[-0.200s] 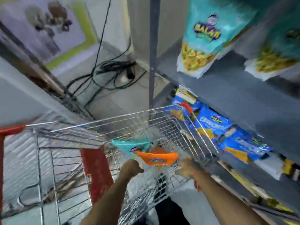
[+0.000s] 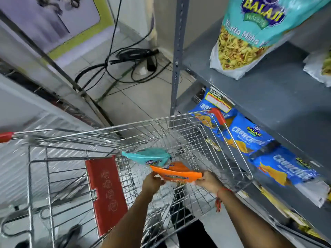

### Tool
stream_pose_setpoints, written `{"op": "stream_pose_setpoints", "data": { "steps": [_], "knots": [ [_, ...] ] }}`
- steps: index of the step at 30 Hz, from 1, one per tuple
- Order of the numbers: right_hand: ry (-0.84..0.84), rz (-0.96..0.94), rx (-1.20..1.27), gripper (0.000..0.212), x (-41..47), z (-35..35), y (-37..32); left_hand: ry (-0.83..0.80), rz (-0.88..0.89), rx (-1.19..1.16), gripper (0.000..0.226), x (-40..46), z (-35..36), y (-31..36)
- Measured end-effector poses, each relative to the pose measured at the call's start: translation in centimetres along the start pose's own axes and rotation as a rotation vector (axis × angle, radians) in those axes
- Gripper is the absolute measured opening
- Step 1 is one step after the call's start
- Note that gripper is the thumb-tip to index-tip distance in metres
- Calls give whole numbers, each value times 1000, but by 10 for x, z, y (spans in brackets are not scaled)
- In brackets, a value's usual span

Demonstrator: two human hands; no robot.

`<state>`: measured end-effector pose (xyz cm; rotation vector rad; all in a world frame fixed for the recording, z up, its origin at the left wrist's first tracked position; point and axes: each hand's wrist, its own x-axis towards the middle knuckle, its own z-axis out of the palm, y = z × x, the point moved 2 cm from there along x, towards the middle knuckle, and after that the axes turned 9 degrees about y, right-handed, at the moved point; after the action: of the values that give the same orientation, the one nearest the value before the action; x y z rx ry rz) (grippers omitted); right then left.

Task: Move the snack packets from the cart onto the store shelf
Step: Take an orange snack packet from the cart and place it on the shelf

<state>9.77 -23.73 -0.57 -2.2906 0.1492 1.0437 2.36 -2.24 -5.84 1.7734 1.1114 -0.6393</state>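
Inside the wire cart (image 2: 179, 122), an orange snack packet (image 2: 177, 173) is held flat between both hands. My left hand (image 2: 153, 182) grips its left end and my right hand (image 2: 206, 181) grips its right end. A teal packet (image 2: 146, 156) lies just behind it in the basket, with a second orange packet partly under it. The grey store shelf (image 2: 268, 93) rises on the right, with a large teal Balaji packet (image 2: 250, 33) on the upper level and several blue Crunchex packets (image 2: 250, 138) on the lower one.
The cart's red child-seat flap (image 2: 105, 192) stands left of my arms. Black cables and a power strip (image 2: 132, 58) lie on the tiled floor beyond the cart. A grey shelf upright (image 2: 178, 56) stands ahead. A second cart's red handle tip (image 2: 6, 136) shows at the far left.
Both hands have closed in on the orange packet and lifted it slightly. The view has moved nearer to the cart and shelf.
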Motion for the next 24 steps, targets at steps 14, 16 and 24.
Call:
{"op": "stream_pose_setpoints", "data": {
  "steps": [14,16,24],
  "knots": [
    [308,-56,114,21,9,-12,24,258,259,-30,23,-19,-4,22],
    [334,-97,173,21,-3,-21,22,247,360,-15,27,-34,-12,33],
    [643,-293,299,19,-114,-90,-18,235,782,-176,28,-139,-65,122]
  ]
}}
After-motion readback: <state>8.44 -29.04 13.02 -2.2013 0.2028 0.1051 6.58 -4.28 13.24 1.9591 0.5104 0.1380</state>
